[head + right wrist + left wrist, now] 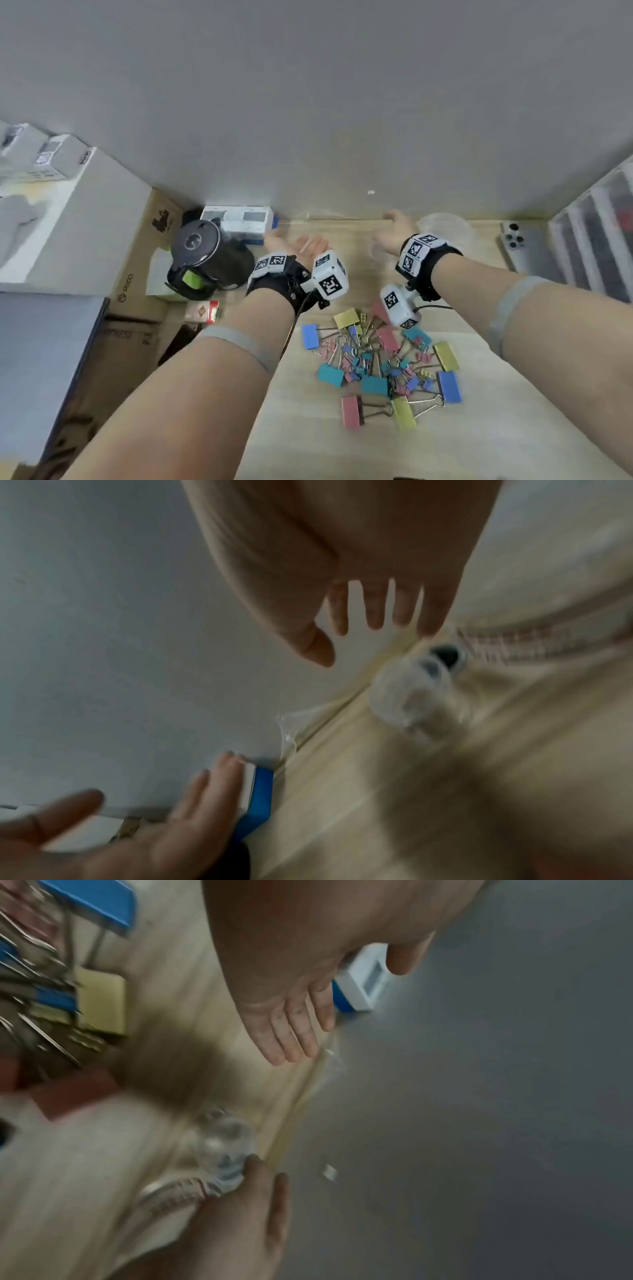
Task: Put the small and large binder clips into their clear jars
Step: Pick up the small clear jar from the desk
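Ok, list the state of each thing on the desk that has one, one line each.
Left hand: open, palm up, holding nothing.
Right hand: open, fingers spread, near the small clear plastic jar, contact unclear.
Small clear plastic jar: upright, looks empty.
Large clear plastic jar: upright, looks empty.
Pile of coloured metal binder clips: loose on the wooden desk, unsorted.

Binder clips (382, 363), large and small, in pink, blue, teal and yellow, lie in a tangled heap on the wooden desk. Behind them, near the wall, stand a small clear jar (378, 248) and a larger one (445, 228), blurred.
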`<move>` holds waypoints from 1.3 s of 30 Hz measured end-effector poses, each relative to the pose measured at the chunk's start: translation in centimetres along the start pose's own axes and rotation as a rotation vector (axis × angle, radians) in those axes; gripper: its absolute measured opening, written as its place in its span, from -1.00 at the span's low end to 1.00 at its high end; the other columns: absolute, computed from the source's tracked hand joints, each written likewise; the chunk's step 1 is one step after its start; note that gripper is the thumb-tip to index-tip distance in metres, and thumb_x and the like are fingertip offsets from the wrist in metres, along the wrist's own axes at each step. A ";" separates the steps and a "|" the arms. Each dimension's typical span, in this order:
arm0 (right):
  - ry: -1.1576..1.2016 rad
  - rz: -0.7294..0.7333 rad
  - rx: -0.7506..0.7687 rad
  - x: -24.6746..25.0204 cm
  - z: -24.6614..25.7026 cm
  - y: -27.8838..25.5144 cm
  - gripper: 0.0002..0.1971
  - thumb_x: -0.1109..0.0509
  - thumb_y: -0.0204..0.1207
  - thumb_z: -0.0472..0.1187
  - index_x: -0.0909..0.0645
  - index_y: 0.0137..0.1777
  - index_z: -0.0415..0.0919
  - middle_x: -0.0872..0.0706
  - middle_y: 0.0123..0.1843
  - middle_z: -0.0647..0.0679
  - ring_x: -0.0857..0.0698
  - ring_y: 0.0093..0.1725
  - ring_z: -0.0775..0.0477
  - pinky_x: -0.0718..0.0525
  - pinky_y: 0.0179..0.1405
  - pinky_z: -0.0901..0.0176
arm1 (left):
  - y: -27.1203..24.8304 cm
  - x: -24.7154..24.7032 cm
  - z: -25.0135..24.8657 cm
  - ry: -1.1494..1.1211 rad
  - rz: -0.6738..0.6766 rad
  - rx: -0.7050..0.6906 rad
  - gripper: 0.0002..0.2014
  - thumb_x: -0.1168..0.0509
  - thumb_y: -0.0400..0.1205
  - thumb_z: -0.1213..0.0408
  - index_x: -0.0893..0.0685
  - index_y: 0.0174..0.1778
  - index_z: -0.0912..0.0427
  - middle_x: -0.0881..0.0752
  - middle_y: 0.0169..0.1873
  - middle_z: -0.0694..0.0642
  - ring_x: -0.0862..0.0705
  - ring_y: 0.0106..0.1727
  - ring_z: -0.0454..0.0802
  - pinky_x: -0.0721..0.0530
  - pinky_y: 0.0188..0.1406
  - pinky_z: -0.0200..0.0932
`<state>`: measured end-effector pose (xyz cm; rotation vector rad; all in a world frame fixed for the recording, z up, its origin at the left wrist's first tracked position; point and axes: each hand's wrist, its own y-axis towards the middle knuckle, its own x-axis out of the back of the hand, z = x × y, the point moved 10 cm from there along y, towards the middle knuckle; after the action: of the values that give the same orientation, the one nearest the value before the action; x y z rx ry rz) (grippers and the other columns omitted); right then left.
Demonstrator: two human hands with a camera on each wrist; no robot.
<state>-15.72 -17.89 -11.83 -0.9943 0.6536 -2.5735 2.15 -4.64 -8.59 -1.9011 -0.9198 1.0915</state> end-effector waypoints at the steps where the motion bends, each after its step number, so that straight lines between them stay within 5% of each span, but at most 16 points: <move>1: -0.080 -0.002 0.017 -0.7 -0.2 0.2 -0.42 -0.36 0.42 -0.15 -0.46 0.50 -0.01 -0.53 0.46 -0.15 -0.49 0.46 -0.25 -0.51 0.41 -0.02 | 0.6 0.9 0.6 -0.027 -0.009 0.003 -0.35 -0.10 0.71 -0.18 -0.49 0.51 0.30 -0.69 0.35 0.22 -0.71 0.34 0.16 -0.62 0.36 0.07; 5: -0.321 -0.003 0.072 -3.8 -1.5 0.9 -0.42 -0.34 0.42 -0.17 -0.45 0.48 0.07 -0.37 0.56 -0.08 -0.24 0.58 -0.26 -0.38 0.48 -0.15 | 2.4 4.8 2.7 0.014 -0.080 0.006 -0.40 -0.07 0.75 -0.16 -0.51 0.42 0.33 -0.56 0.51 0.37 -0.54 0.54 0.36 -0.45 0.58 0.28; 9: -0.367 -0.049 0.188 -5.3 -2.2 1.0 -0.40 -0.33 0.40 -0.39 -0.44 0.45 -0.01 -0.32 0.53 -0.14 -0.27 0.52 -0.24 -0.47 0.25 -0.04 | 4.2 7.2 4.8 0.038 -0.110 0.023 -0.42 -0.12 0.73 -0.13 -0.53 0.37 0.36 -0.57 0.50 0.40 -0.53 0.54 0.36 -0.48 0.56 0.29; 13: -0.388 -0.014 0.264 -5.7 -2.3 0.5 -0.36 -0.30 0.37 -0.43 -0.41 0.48 -0.04 -0.33 0.53 -0.16 -0.27 0.52 -0.24 -0.45 0.34 -0.05 | 4.8 6.8 6.4 0.059 -0.090 0.061 -0.42 -0.14 0.72 -0.11 -0.55 0.36 0.38 -0.60 0.45 0.40 -0.56 0.52 0.35 -0.52 0.51 0.29; 15: -0.335 -0.018 0.281 -4.4 -1.3 0.1 -0.37 -0.39 0.45 -0.28 -0.35 0.54 -0.05 -0.36 0.52 -0.17 -0.36 0.49 -0.26 -0.45 0.35 -0.03 | 4.7 6.0 6.7 0.096 -0.090 0.072 -0.42 -0.17 0.71 -0.09 -0.55 0.40 0.37 -0.62 0.42 0.39 -0.61 0.45 0.34 -0.55 0.48 0.29; 18: -0.188 0.034 0.259 -3.3 0.4 -0.6 -0.26 -0.41 0.44 0.25 -0.33 0.55 -0.04 -0.53 0.47 -0.16 -0.58 0.38 -0.23 -0.54 0.37 -0.04 | 4.0 4.0 7.0 0.268 -0.091 0.059 -0.45 -0.23 0.68 -0.11 -0.57 0.33 0.32 -0.68 0.27 0.42 -0.67 0.24 0.34 -0.68 0.22 0.30; 20: -0.138 0.137 0.250 -3.6 1.2 -1.6 -0.23 -0.24 0.31 0.55 -0.51 0.37 0.03 -0.73 0.23 -0.08 -0.72 0.18 -0.16 -0.64 0.27 -0.10 | 3.2 2.3 7.3 0.391 -0.059 0.057 -0.53 -0.20 0.71 -0.10 -0.60 0.09 0.33 -0.82 -0.10 0.38 -0.71 0.05 0.32 -0.68 0.01 0.19; 22: -0.182 0.171 0.282 -3.9 1.3 -2.7 -0.25 -0.07 0.27 0.64 -0.60 0.09 0.04 -0.77 -0.02 0.00 -0.76 -0.06 -0.10 -0.71 0.10 -0.12 | 2.7 1.0 8.0 0.450 -0.013 0.054 -0.54 -0.14 0.75 -0.08 -0.65 -0.02 0.31 -0.81 -0.46 0.26 -0.67 -0.12 0.23 -0.63 -0.07 0.04; 25: -0.273 0.139 0.281 -3.7 -0.2 -3.7 -0.24 0.05 0.37 0.59 -0.58 0.11 -0.02 -0.76 -0.08 -0.02 -0.73 -0.13 -0.10 -0.70 0.03 -0.09 | 2.6 0.8 8.8 0.539 -0.009 0.055 -0.38 -0.14 0.68 -0.28 -0.72 0.07 0.28 -0.79 -0.33 0.24 -0.65 -0.21 0.15 -0.57 -0.13 -0.04; 30: -0.232 0.268 0.284 -5.7 -2.7 -5.2 -0.24 -0.02 0.40 0.57 -0.50 0.29 -0.01 -0.75 0.04 -0.03 -0.71 -0.21 -0.01 -0.64 -0.15 0.05 | 2.3 2.7 10.0 0.705 -0.031 0.065 -0.59 -0.18 0.74 -0.20 -0.61 0.08 0.12 -0.72 0.04 0.24 -0.60 -0.24 0.06 -0.47 -0.34 -0.14; 33: -0.206 0.236 0.319 -6.3 -3.3 -5.9 -0.23 -0.03 0.36 0.58 -0.52 0.31 0.04 -0.74 0.04 -0.01 -0.72 -0.04 -0.07 -0.66 0.00 -0.01 | 2.1 3.7 10.6 0.702 -0.029 0.076 -0.58 -0.09 0.81 -0.16 -0.68 0.11 0.09 -0.69 -0.19 0.21 -0.50 -0.35 0.02 -0.38 -0.39 -0.16; 36: -0.131 0.223 0.361 -7.2 -3.3 -7.2 -0.36 -0.13 0.51 0.44 -0.53 0.31 -0.05 -0.67 -0.14 0.07 -0.67 -0.15 -0.01 -0.55 -0.19 0.10 | 1.8 4.8 10.4 0.669 -0.079 0.058 -0.56 -0.10 0.81 -0.16 -0.65 0.11 0.15 -0.70 -0.24 0.22 -0.51 -0.37 0.05 -0.38 -0.42 -0.15; 39: -0.119 0.248 0.413 -7.9 -3.2 -8.4 -0.44 -0.16 0.61 0.31 -0.51 0.39 -0.09 -0.70 0.08 -0.03 -0.65 0.00 -0.04 -0.56 -0.02 0.11 | 1.2 5.7 10.2 0.667 -0.094 0.049 -0.59 -0.09 0.82 -0.12 -0.59 0.01 0.18 -0.71 -0.21 0.23 -0.56 -0.30 0.09 -0.40 -0.41 -0.14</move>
<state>-13.31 -6.33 -13.95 -0.8570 0.1846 -2.2807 -4.64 2.23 -15.36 -1.9624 -0.5801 0.3634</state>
